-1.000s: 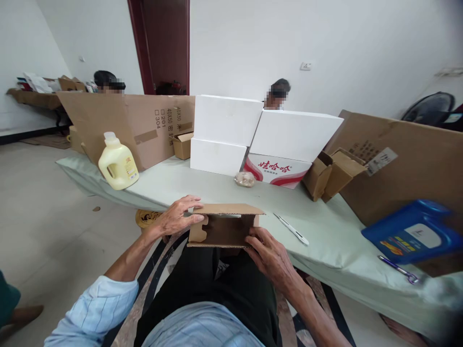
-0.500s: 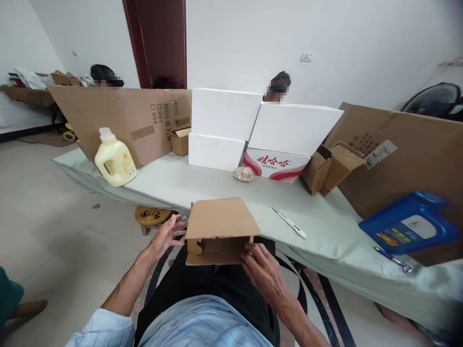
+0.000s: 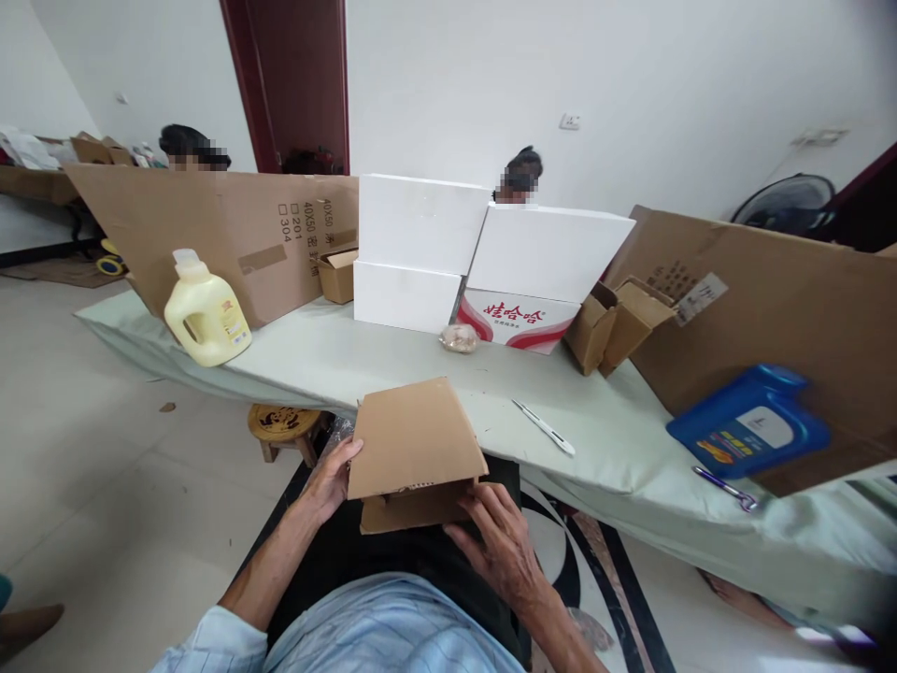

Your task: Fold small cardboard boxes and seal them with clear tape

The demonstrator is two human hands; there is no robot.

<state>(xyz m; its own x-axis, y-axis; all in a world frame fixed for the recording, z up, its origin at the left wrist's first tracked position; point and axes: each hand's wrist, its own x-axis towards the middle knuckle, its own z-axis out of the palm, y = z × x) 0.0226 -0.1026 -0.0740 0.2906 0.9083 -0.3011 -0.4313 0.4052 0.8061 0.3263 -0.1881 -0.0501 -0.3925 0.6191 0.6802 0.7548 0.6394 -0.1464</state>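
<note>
I have the box (image 3: pixel 417 439) between both hands at the bench's (image 3: pixel 399 360) near edge, open end facing away from it. Left hand (image 3: pixel 331 481) holds its left side, fingers partly hidden; right hand (image 3: pixel 499 537) grips the open end's right corner. Neither clearly nearer.

Ctn (image 3: pixel 417 435) at tbl (image 3: pixel 336 360) edge, jug (image 3: pixel 220 322) L

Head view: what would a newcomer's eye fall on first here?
Probably the white boxes, stacked two high on the far side of the table. Next come the yellow jug at left and blue jug at right. Low in the middle, the left hand and right hand hold a cardboard box.
</note>
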